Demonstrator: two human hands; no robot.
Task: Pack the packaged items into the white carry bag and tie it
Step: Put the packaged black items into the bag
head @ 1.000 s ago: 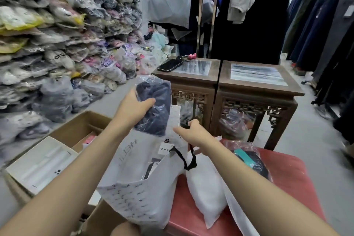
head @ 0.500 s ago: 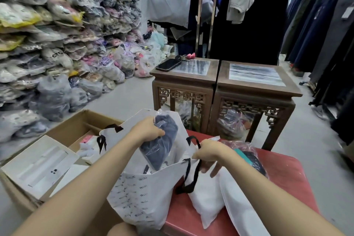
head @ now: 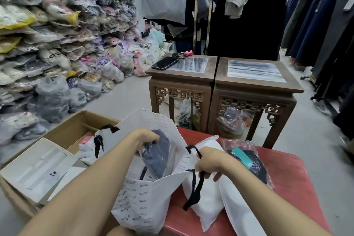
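The white carry bag [head: 145, 199], printed with small black lettering, hangs open at the left edge of the red stool [head: 287, 178]. My left hand [head: 146, 139] grips a dark navy packaged item [head: 158, 156] that sits partly inside the bag's mouth. My right hand [head: 210, 162] holds the bag's near rim by its black handle [head: 195, 191]. Another packaged item [head: 249, 161], dark with a teal tag in clear plastic, lies on the stool to the right. Plain white bags [head: 208, 203] lie under my right forearm.
An open cardboard box [head: 63, 134] with a white flat box [head: 36, 170] stands at the left. Two carved wooden tables [head: 258, 86] stand ahead; a phone [head: 165, 63] and keys lie on the left one. Stacked packaged goods [head: 57, 44] fill the left wall; clothes racks [head: 325, 25] stand at right.
My left hand has lowered the dark packaged item from above the bag down into its mouth. My right hand has stayed on the bag's handle and dropped slightly.
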